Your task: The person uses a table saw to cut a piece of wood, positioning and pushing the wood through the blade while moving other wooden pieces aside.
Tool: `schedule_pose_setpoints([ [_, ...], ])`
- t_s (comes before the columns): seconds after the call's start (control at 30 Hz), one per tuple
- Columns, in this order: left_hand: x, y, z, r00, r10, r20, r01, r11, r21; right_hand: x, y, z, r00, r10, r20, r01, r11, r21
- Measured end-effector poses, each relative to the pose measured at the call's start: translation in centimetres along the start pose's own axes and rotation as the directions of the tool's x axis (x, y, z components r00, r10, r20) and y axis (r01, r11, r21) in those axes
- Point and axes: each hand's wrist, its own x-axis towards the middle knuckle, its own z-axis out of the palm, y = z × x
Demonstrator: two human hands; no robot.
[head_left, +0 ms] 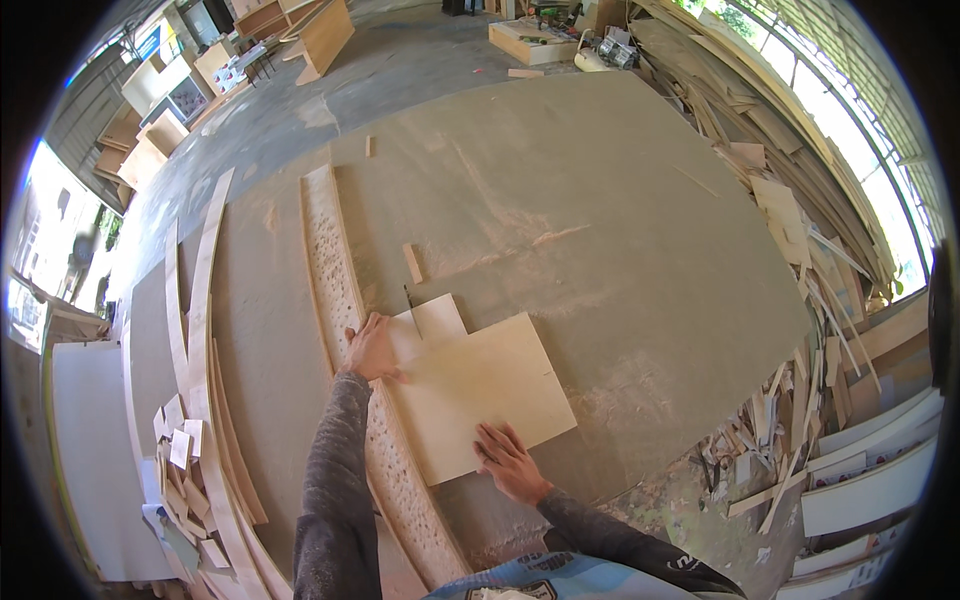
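A pale, flat wooden board [490, 390] lies on the large brown work surface, its near-left edge along a long speckled wooden strip [330, 250]. At its far left is a smaller pale piece [435, 322]; I cannot tell whether the two are joined. A thin dark blade [411, 302] stands at that piece's far edge. My left hand [371, 348] straddles the strip and the board's left side, thumb on the board and fingers apart over the strip. My right hand [511, 464] rests on the board's near edge, fingers stretched out and holding nothing.
Small wood blocks [413, 263] lie beyond the board. Long thin slats [205, 290] and a heap of offcuts [190, 490] are on the left. Stacked planks [770, 120] and scrap strips [790, 410] line the right side. Wooden cabinets [320, 40] stand on the far floor.
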Motion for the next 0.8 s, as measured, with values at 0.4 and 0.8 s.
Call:
schedule_pose_setpoints([
  [0.4,2.6,-1.6,0.0,0.993,0.036,-0.112,-0.034,0.999,0.017,2.5,1.2,0.3,1.0,0.004,-0.004,-0.004,1.0,0.0],
  [0.8,-3.0,0.9,2.0,0.999,0.039,-0.004,-0.039,0.999,-0.016,-3.5,-1.0,-0.1,1.0,0.008,0.025,-0.008,1.0,0.009],
])
